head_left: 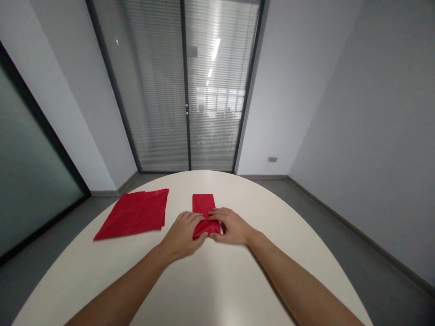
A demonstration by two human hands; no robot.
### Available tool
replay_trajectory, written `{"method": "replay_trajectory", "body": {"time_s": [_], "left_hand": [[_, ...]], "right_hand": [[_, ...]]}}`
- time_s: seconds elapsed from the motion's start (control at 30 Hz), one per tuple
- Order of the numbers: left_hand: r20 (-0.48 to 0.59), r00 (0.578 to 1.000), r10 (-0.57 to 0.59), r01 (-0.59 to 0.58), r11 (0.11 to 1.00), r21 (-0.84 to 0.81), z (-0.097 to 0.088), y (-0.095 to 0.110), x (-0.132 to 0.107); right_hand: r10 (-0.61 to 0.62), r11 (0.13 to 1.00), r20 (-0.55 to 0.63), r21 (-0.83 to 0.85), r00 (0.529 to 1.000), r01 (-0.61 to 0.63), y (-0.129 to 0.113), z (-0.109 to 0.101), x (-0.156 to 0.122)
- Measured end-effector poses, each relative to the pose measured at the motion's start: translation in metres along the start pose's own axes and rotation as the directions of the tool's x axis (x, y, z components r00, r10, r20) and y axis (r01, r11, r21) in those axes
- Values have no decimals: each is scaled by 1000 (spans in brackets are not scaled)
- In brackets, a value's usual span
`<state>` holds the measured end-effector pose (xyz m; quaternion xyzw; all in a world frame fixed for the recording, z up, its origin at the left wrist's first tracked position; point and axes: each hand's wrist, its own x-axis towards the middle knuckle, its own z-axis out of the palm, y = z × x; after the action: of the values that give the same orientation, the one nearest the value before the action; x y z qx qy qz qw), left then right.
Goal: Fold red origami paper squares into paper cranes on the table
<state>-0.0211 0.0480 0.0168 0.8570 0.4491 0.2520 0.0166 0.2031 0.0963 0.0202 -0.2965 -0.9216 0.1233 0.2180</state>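
Observation:
A narrow folded red sheet [203, 203] lies in the middle of the round white table [217, 280]. Its near end is bent up between my two hands. My left hand [183, 234] pinches that near end from the left, fingers curled on it. From the right, my right hand [230, 225] presses and grips the same fold with its fingers together. Left of them, a flat stack of larger red sheets [136, 213] rests on the table, untouched.
The table's curved far edge lies just beyond the red sheets. Behind it stand glass doors with blinds [185, 86] and grey walls. Grey floor surrounds the table on both sides.

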Motion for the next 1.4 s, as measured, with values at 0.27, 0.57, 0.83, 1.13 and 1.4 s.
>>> {"method": "replay_trajectory", "body": {"time_s": [0.27, 0.57, 0.83, 1.13, 1.4], "left_hand": [[-28, 1000, -2, 1, 999, -33, 0, -1, -1], [-34, 996, -84, 83, 996, -44, 1, -6, -2], [-50, 985, -166, 165, 986, -26, 2, -7, -2], [-128, 937, -326, 301, 937, -179, 6, -14, -1], [-143, 923, -358, 307, 907, -288, 14, -20, 0]], "right_hand": [[3, 996, -39, 94, 999, 1, 1, -5, -1], [22, 993, -44, 113, 999, -17, 7, 0, -1], [157, 983, -60, 103, 986, -151, 2, -6, 0], [243, 960, -82, 164, 967, -227, 4, -2, -2], [318, 918, -126, 290, 940, -272, 6, 9, 2]]}}
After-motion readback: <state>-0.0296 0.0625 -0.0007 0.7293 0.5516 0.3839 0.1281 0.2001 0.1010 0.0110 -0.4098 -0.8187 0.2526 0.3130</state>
